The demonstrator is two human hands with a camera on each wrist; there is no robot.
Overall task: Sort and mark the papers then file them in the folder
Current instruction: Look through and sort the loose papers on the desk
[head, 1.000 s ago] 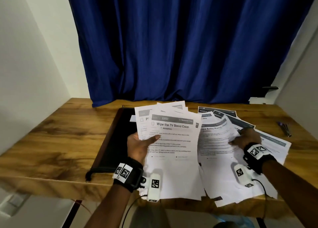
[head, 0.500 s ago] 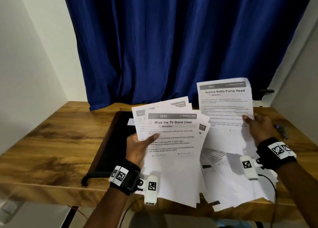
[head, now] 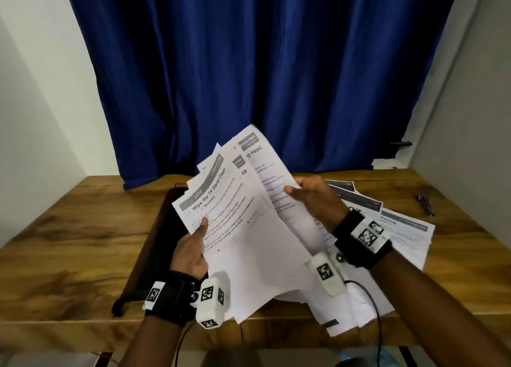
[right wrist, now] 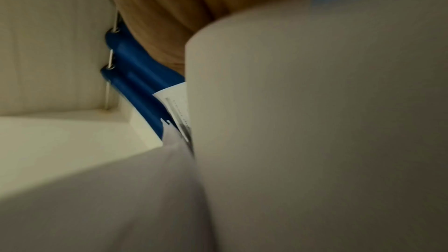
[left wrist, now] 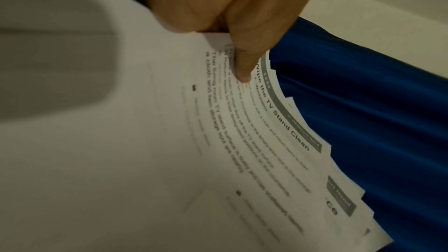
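My left hand [head: 193, 245] grips a fanned stack of printed sheets [head: 240, 228] above the table, thumb [left wrist: 242, 68] pressed on the top sheet titled "Wipe the TV Stand Clean" [left wrist: 278, 122]. My right hand [head: 312, 198] holds the "Pump Head" sheet [head: 265, 167] against the back right of that stack, thumb on its front. In the right wrist view blurred white paper [right wrist: 315, 122] fills most of the picture. A black folder [head: 154, 242] lies open on the table under and left of the stack. More loose sheets [head: 403, 228] lie spread on the table at the right.
The wooden table [head: 69, 228] stands against a blue curtain [head: 249, 76], with white walls on both sides. A pen or two [head: 425, 203] lie near the table's far right edge. Cables hang from both wrist cameras over the front edge.
My right hand lifted the "Pump Head" sheet off the right pile and brought it left onto the back of the stack. The stack in my left hand has tilted to the right.
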